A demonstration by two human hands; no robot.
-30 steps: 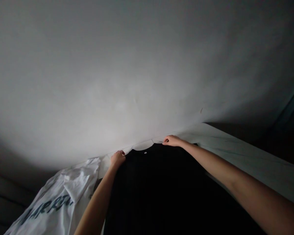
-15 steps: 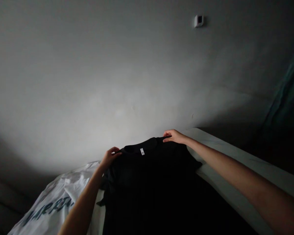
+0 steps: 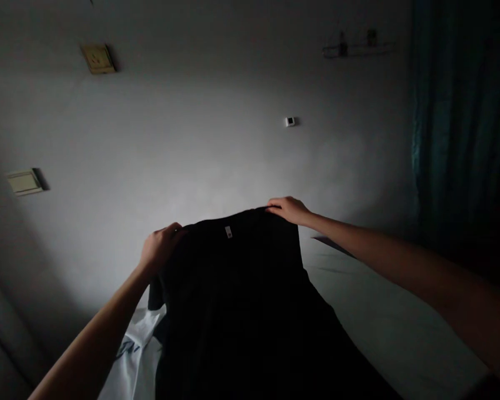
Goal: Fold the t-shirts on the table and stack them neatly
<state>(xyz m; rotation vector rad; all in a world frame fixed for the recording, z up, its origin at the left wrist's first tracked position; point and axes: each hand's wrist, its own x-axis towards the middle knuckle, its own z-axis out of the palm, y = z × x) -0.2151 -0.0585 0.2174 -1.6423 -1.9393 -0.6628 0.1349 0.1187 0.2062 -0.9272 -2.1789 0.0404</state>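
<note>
- Head view: the black shirt (image 3: 233, 289) hangs between and below the hands, held up by its top edge in front of the wall (image 3: 191, 139).
- The right hand (image 3: 289, 210) pinches the top edge between thumb and fingers. The left hand (image 3: 160, 247) grips the other end, fingers closed over the cloth; its thumb is hard to make out.
- The label (image 3: 229, 232) sits between the hands, just under the edge. It makes a handy centre mark: equal cloth on either side of it should mean an even grip.
- The left hand sits lower, so the edge slopes. Raising it to match the right would level the shoulders.
- A light outward pull should be enough to take out slack; a hard one could stretch the neck.
- A sleeve (image 3: 156, 294) dangles below the left hand, near the white cloth (image 3: 139, 350). A little clearance there should avoid dragging it.
- The desk (image 3: 358, 294) lies below the right hand. Whether the hem touches it, I cannot tell, as the shirt runs out of view.
</note>
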